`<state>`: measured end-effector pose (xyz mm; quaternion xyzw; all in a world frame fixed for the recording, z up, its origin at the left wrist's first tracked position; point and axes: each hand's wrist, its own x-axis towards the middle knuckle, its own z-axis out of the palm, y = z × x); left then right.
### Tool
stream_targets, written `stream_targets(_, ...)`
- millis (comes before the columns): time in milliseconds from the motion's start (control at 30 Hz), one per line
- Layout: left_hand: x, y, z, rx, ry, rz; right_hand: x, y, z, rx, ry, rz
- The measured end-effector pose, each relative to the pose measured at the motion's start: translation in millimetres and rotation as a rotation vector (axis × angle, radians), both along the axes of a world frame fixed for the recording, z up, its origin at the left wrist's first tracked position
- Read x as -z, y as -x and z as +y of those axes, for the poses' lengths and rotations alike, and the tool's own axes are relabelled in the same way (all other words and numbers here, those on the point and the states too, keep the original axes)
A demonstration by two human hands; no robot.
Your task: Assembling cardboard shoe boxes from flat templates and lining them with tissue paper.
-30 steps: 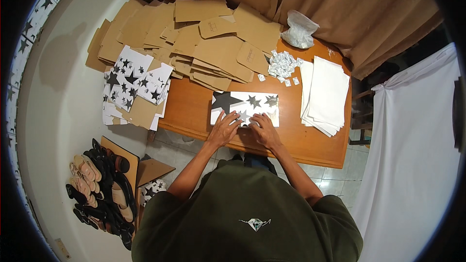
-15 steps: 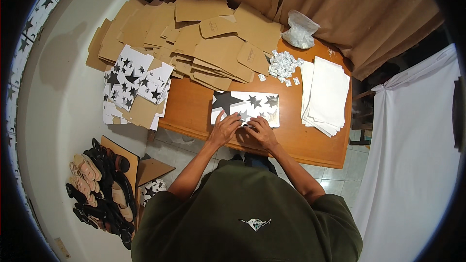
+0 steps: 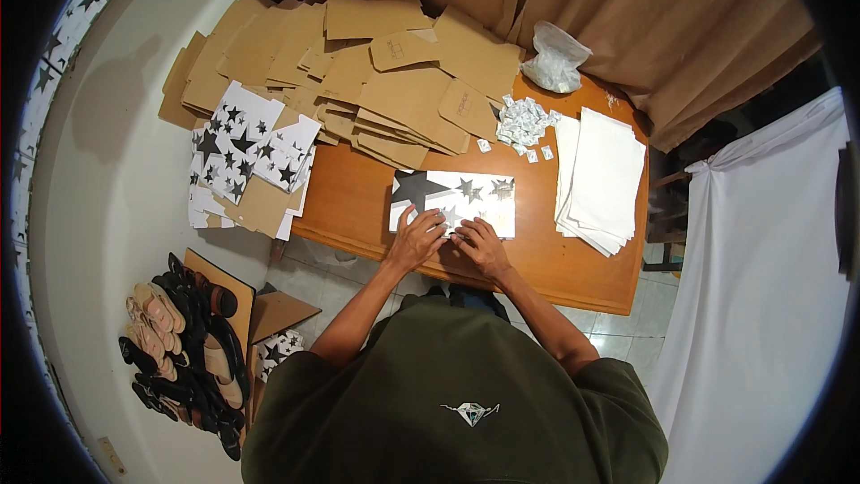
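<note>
A flat rectangular box [image 3: 488, 206], white with black and grey stars, lies on the wooden table in front of me, its lid down. My left hand [image 3: 417, 237] rests on the near left part of the box, fingers bent over the lid near its front edge. Just to the right, my right hand [image 3: 482, 246] has its fingers curled onto the same front edge, near the middle. A small gap separates the two hands. Both thumbs are partly hidden, and the underside of the front edge cannot be seen.
Flat brown cardboard pieces [image 3: 394, 85] cover the far left. Star-printed sheets [image 3: 237, 139] lie left of the box. Small white packets [image 3: 524, 123], a clear plastic bag [image 3: 555, 58] and white paper sheets [image 3: 605, 179] are to the right. Shoes [image 3: 193, 350] stand lower left by the wall.
Both hands stay at the front edge of the box with hardly any movement. The whole picture has shifted very slightly.
</note>
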<state>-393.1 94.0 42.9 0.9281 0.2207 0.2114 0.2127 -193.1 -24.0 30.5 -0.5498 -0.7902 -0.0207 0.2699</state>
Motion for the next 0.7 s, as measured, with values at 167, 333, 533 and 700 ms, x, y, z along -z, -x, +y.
stream_targets(167,12,-1,0,0.022,-0.038,-0.030,8,-2,0,-0.018,-0.023,0.034)
stream_targets(333,17,-2,2,0.025,-0.037,-0.027,5,-3,1,0.003,-0.028,-0.021)
stream_targets(533,20,-5,2,0.018,-0.085,-0.020,13,2,2,0.079,0.023,0.109)
stream_targets(700,19,-4,0,0.039,-0.144,-0.035,11,2,0,0.096,0.059,0.077)
